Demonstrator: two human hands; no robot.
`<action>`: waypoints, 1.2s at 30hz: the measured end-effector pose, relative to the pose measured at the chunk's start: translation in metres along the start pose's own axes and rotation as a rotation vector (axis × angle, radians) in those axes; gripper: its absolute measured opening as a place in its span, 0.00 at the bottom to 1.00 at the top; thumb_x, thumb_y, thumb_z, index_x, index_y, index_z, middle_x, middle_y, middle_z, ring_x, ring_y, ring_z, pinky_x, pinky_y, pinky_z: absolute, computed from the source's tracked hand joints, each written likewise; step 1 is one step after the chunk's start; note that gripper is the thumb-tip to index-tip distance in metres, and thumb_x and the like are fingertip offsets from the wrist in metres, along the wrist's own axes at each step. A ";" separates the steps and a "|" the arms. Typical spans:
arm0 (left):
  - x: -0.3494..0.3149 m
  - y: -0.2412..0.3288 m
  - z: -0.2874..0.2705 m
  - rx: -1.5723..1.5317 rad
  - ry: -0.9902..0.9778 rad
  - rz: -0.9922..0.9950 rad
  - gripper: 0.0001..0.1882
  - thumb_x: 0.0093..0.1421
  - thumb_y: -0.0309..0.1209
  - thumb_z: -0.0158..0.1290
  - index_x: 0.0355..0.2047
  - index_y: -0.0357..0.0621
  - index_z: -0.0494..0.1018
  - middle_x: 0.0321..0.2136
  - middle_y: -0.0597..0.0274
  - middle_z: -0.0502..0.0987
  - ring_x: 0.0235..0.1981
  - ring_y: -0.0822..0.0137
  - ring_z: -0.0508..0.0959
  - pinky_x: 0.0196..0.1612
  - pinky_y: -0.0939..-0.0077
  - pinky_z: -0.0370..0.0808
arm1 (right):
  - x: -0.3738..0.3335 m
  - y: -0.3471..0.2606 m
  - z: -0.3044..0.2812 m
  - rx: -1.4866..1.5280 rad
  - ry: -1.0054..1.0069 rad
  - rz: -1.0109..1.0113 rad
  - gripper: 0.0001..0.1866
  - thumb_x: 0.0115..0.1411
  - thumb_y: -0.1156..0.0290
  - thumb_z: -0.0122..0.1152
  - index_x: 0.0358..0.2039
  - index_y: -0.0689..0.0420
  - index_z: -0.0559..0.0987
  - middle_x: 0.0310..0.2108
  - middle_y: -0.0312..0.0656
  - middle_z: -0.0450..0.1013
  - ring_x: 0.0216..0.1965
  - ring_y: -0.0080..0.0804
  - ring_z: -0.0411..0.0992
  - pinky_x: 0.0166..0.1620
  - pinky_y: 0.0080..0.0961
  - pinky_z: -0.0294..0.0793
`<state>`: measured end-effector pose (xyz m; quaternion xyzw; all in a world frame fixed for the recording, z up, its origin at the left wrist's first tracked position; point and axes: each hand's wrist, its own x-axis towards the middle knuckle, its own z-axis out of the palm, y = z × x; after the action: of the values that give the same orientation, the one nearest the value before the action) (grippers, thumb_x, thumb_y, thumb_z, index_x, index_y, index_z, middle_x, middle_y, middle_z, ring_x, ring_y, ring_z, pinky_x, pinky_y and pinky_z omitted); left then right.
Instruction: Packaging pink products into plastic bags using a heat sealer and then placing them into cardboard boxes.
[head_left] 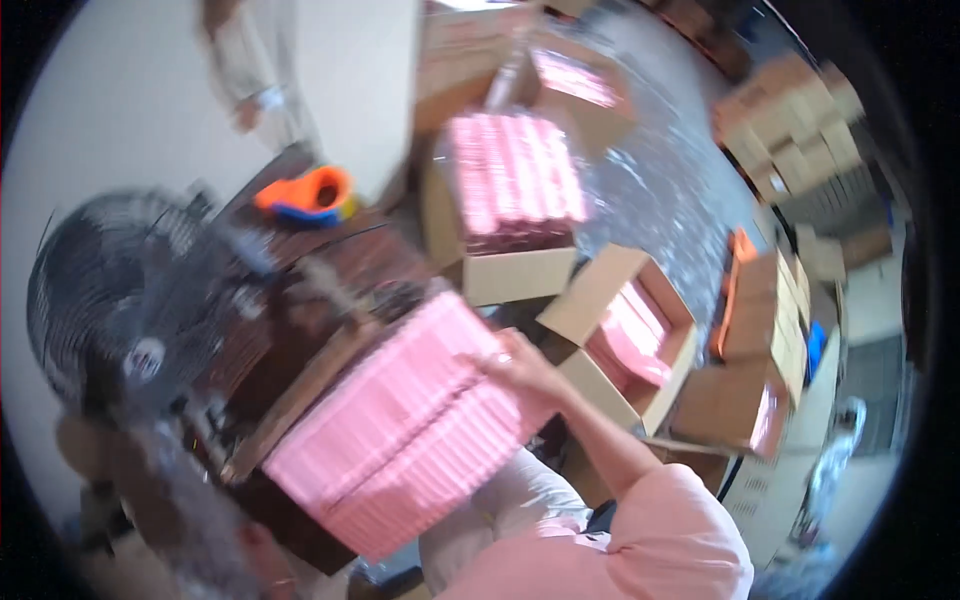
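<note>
pink stack [400, 422] has its right edge under the half-curled right hand [517, 371], grip unclear, near an open carton [597, 290].

Matt cardboard box [518, 278], glossy plastic sheeting [660, 175], metal fan cage [115, 265], pink stack [370, 415] perhaps smooth plastic

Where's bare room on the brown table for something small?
A patch of tabletop looks bare, though blurred, between the orange-and-blue tape dispenser and the pink stacks. It's crowded nearer, where the right hand touches the stacks, and leftward, beside the black fan.
</note>
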<state>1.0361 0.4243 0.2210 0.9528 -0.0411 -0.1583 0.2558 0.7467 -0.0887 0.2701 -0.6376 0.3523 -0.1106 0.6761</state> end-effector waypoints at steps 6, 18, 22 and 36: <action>-0.050 0.152 0.112 -0.755 -0.483 -0.008 0.31 0.65 0.38 0.42 0.64 0.37 0.49 0.61 0.46 0.56 0.58 0.56 0.63 0.59 0.65 0.61 | -0.102 0.067 -0.029 -0.157 0.229 -0.071 0.45 0.47 0.51 0.69 0.61 0.56 0.61 0.55 0.52 0.63 0.55 0.41 0.59 0.59 0.36 0.55; -0.328 0.487 0.419 -0.306 -1.248 0.706 0.35 0.57 0.28 0.56 0.62 0.35 0.53 0.52 0.57 0.67 0.49 0.69 0.70 0.53 0.76 0.67 | -0.387 0.210 -0.304 0.544 1.216 -0.004 0.44 0.50 0.67 0.68 0.63 0.64 0.56 0.52 0.45 0.67 0.50 0.27 0.68 0.52 0.23 0.69; -0.424 0.550 0.609 -0.057 -0.661 1.605 0.40 0.54 0.32 0.57 0.63 0.37 0.50 0.56 0.44 0.65 0.54 0.51 0.69 0.57 0.64 0.64 | -0.397 0.351 -0.458 -0.103 1.375 0.255 0.32 0.59 0.59 0.58 0.58 0.65 0.63 0.49 0.46 0.71 0.47 0.31 0.70 0.52 0.23 0.66; -0.496 0.404 0.817 0.954 -1.049 2.117 0.40 0.55 0.42 0.52 0.65 0.51 0.48 0.63 0.55 0.54 0.64 0.51 0.53 0.62 0.44 0.52 | -0.552 0.389 -0.165 0.450 2.013 0.814 0.10 0.59 0.77 0.55 0.41 0.67 0.78 0.32 0.39 0.75 0.34 0.23 0.73 0.41 0.18 0.72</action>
<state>0.3039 -0.2338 -0.1070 0.2754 -0.9264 -0.2036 -0.1567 0.1264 0.1756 0.0999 0.0442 0.8959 -0.4092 0.1670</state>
